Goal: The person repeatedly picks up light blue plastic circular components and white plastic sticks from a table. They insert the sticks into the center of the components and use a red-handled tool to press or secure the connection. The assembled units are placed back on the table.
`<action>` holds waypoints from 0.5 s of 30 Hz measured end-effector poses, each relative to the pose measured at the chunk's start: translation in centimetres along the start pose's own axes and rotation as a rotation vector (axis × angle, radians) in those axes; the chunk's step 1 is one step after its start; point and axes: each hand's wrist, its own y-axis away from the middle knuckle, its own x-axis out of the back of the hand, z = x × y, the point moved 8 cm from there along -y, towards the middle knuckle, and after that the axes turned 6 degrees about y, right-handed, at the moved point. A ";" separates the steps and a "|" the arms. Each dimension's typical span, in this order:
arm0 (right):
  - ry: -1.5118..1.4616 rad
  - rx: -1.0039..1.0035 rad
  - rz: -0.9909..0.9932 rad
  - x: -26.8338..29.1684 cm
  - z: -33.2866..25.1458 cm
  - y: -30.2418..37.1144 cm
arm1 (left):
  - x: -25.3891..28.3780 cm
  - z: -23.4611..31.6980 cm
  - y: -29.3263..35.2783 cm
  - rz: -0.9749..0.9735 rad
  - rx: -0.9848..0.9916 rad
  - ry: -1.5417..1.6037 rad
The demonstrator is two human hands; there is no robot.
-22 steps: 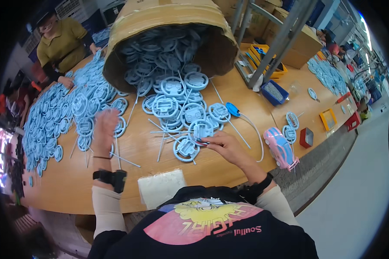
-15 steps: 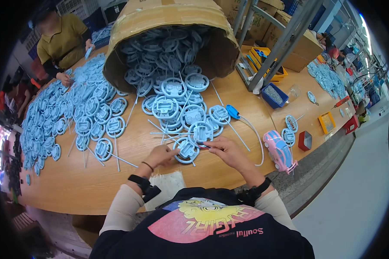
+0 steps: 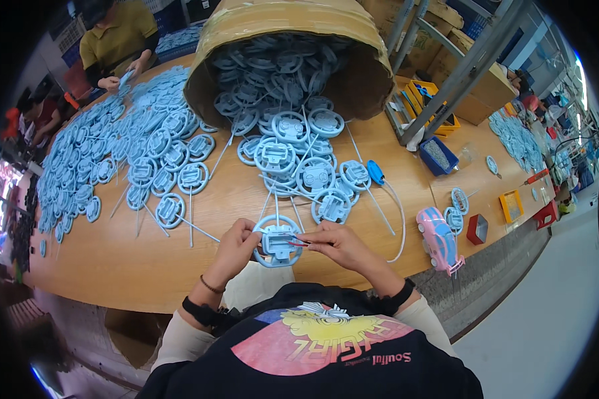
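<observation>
A light blue plastic toy steering wheel [image 3: 277, 247] lies close in front of me, its hollow middle facing up and a thin antenna-like rod standing out from it. My left hand [image 3: 235, 250] pinches its left rim. Between the fingertips of my right hand [image 3: 343, 247] is a thin red and dark strip [image 3: 301, 243], either wires or a slim tool; its tip reaches over the wheel's hollow. Just beyond lies a heap of similar wheels [image 3: 315, 174], several with rods sticking out.
A cardboard box [image 3: 283, 21] on its side spills wheels. More wheels [image 3: 106, 146] cover the left, where a co-worker [image 3: 121, 40] handles one. To the right are a blue device with a white cable [image 3: 375, 173], a pink toy car [image 3: 439, 241], a blue bin [image 3: 438, 155] and a metal frame [image 3: 460, 66].
One wheel has come away from the heap towards me, with my left hand on its rim. My right hand has brought the thin strip over it. The view has shifted slightly.
</observation>
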 end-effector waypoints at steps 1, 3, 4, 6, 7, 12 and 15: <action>-0.008 0.035 0.015 0.3 -1.0 -0.2 | 0.2 1.2 0.6 0.022 -0.054 0.014; -0.010 0.086 0.036 1.0 -2.9 -0.6 | 0.2 3.4 1.5 0.046 -0.139 0.052; -0.003 0.102 0.041 1.3 -3.8 -0.8 | 0.0 4.6 1.7 0.047 -0.170 0.077; 0.051 0.130 0.052 1.7 -4.8 -1.1 | -0.2 5.5 1.7 0.033 -0.232 0.092; 0.098 0.143 0.058 1.8 -5.1 -1.3 | -0.4 5.5 1.4 0.017 -0.264 0.081; 0.140 0.164 0.066 2.2 -6.2 -1.2 | -0.9 5.1 0.8 -0.023 -0.213 0.159; 0.119 0.144 0.078 2.2 -5.6 -1.0 | -1.4 4.7 0.6 -0.022 -0.193 0.236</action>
